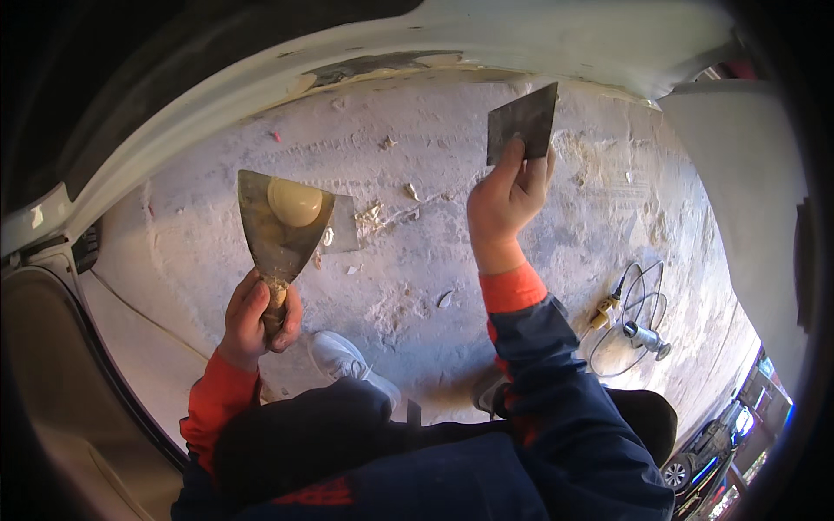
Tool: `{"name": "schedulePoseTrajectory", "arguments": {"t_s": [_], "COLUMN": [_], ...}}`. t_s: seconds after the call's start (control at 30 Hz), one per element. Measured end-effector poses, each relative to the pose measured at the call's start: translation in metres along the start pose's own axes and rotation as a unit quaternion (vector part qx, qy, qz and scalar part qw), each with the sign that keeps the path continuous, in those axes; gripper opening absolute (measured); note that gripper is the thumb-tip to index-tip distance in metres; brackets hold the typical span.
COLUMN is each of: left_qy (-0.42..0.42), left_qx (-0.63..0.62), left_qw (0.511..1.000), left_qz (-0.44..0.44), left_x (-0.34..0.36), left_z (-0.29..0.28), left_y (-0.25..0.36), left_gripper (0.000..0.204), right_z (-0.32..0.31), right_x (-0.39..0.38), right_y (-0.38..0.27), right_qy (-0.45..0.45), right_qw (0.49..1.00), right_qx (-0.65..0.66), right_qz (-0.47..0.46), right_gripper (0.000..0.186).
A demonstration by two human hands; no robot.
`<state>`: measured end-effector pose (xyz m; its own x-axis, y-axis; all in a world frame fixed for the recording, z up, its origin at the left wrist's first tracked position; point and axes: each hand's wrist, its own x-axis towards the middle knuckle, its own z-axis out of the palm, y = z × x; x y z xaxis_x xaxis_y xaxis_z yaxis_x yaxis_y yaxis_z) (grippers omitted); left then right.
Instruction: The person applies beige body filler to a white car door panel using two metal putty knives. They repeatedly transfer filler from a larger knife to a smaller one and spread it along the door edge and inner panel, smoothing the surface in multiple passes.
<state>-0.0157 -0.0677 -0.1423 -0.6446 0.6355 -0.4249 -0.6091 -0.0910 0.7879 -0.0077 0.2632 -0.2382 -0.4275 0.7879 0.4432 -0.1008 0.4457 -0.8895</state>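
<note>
Dark jacket (434,473) with orange cuffs fills the lower edge of the head view, body cut off there, its folds mostly lost in shadow.

Left hand (248,317): wrapped round the handle of a wide scraper (276,247), blade fanned upward. Cream lump of putty (294,202) sits on the blade's upper part. Behind the blade, a grey sheet (347,227), mostly covered; cannot tell whether it is held or on the floor.

Right hand (506,204): pinching a dark square plate (524,122), thumb on the near face, other fingers partly hidden behind. Plate's upper corner reaches the line of the car body (565,43); touching or not, cannot tell. Worn patch (373,65) along the body's lower edge.

Hands well apart, rough floor (417,295) with crumbs showing between them. Brown-lined door (52,373) bounds the left side, cut by the dark rim; pale panel (747,191) bounds the right. Light-coloured shoe (339,356) near the left wrist; the other shoe barely shows. Beyond the right forearm, a lamp (643,337) with looped cable. Far lower right: a vehicle wheel (676,473), surroundings too small to sort out.
</note>
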Motion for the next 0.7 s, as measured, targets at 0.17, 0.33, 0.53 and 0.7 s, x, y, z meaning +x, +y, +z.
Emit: {"name": "schedulePoseTrajectory", "arguments": {"t_s": [0.17, 0.33, 0.53, 0.7], "left_qy": [0.014, 0.023, 0.042, 0.049], "left_qx": [0.016, 0.019, -0.002, -0.033], "left_qw": [1.000, 1.000, 0.999, 0.997], "left_qz": [-0.003, 0.002, 0.027, 0.045], "left_x": [-0.001, -0.006, -0.010, -0.014], "left_z": [-0.009, -0.021, -0.030, -0.041], "left_y": [0.000, 0.004, 0.001, 0.003], "left_gripper": [0.042, 0.043, 0.042, 0.041], "right_z": [0.030, 0.050, 0.075, 0.096], "right_x": [0.000, -0.012, -0.030, -0.047], "right_y": [-0.010, -0.020, -0.031, -0.038], "right_qy": [0.052, 0.027, 0.031, 0.008], "right_qw": [0.987, 0.979, 0.975, 0.974], "right_qx": [-0.111, -0.135, -0.140, -0.123], "right_qz": [-0.105, -0.152, -0.167, -0.191], "right_gripper": [0.044, 0.047, 0.050, 0.057]}}
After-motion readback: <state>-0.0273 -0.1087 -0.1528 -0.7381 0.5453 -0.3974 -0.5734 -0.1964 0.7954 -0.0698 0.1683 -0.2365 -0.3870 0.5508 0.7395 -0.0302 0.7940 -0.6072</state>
